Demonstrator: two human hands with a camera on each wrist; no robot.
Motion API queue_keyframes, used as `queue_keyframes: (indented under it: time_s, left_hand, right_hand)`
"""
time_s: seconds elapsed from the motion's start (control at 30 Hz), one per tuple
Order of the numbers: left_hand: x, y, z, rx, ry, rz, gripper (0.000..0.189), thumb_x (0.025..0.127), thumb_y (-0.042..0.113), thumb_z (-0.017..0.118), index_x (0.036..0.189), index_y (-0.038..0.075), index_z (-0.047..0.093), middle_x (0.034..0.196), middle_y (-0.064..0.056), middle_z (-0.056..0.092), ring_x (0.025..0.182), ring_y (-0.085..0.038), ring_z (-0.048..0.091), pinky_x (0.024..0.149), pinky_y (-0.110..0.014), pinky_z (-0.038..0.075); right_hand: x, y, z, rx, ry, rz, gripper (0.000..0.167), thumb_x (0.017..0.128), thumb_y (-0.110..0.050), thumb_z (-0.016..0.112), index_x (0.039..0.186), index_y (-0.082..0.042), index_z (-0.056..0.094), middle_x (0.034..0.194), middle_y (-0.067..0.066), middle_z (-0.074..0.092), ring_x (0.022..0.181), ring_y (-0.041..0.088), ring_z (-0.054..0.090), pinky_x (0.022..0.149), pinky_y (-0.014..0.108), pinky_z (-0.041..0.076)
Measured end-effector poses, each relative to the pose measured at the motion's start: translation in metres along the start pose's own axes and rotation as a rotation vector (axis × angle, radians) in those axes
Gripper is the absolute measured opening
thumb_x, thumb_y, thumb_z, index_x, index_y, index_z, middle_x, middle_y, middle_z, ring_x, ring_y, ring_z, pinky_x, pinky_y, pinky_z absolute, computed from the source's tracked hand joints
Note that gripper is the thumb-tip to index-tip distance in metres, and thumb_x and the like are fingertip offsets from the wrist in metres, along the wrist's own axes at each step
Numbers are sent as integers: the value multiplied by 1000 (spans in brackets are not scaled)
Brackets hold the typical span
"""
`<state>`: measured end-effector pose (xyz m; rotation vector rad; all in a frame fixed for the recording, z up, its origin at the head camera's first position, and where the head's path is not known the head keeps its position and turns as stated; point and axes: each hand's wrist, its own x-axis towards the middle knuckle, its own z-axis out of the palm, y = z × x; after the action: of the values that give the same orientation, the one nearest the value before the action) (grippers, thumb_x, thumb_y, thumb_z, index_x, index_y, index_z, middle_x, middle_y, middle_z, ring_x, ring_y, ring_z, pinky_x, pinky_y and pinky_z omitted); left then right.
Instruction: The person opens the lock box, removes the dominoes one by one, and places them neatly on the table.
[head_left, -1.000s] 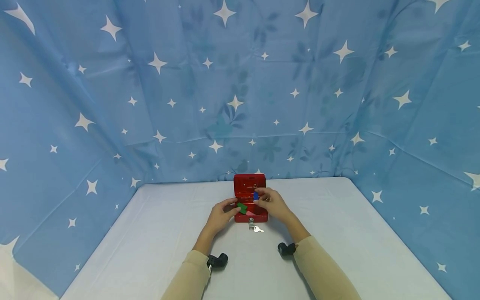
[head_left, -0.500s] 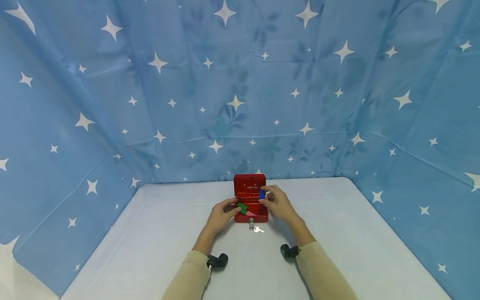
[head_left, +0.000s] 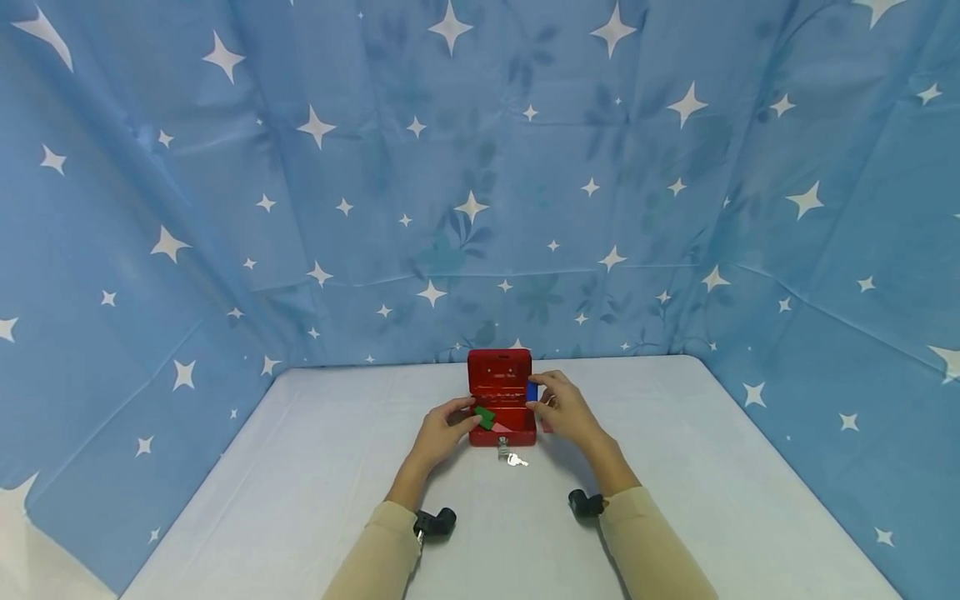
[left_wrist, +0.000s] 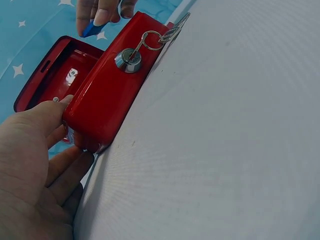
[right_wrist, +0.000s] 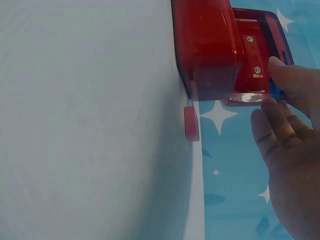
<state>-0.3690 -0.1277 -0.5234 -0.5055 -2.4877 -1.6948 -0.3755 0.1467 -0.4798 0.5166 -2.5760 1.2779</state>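
A red metal cash box (head_left: pixel 504 437) stands with its lid (head_left: pixel 499 371) raised. Its front lock (left_wrist: pixel 128 60) has a key in it, and a ring of keys (head_left: pixel 516 459) hangs from that. Inside the box lie a green block (head_left: pixel 485 417) and a pink piece (head_left: pixel 500 427). My left hand (head_left: pixel 441 433) grips the box's left side, thumb over the front corner and fingers along the outer wall. Above the box's right edge, my right hand (head_left: pixel 564 410) pinches a blue block (head_left: pixel 532 392) between thumb and fingertips.
A pink block (right_wrist: pixel 190 123) lies on the white table (head_left: pixel 315 500) just right of the box. Blue curtains with white stars (head_left: pixel 471 206) close in the back and both sides. Each wrist wears a small black camera (head_left: pixel 435 522).
My right hand has moved right with the blue block, from over the box's inside to its right edge. The pink block beside the box has come into sight. My left hand stays put.
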Motion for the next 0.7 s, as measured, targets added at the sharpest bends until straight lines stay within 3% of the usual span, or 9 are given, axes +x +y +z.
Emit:
queue_keyframes:
  time_s: [0.7]
  left_hand:
    - [0, 1, 0, 9, -1, -15, 47, 99, 27, 73, 142, 10, 63, 148, -13, 62, 134, -36, 61, 111, -51, 51]
  right_hand:
    - [-2, 8, -9, -55, -7, -30, 47, 93, -9, 77, 137, 0, 64, 127, 15, 63, 90, 20, 59, 71, 24, 54]
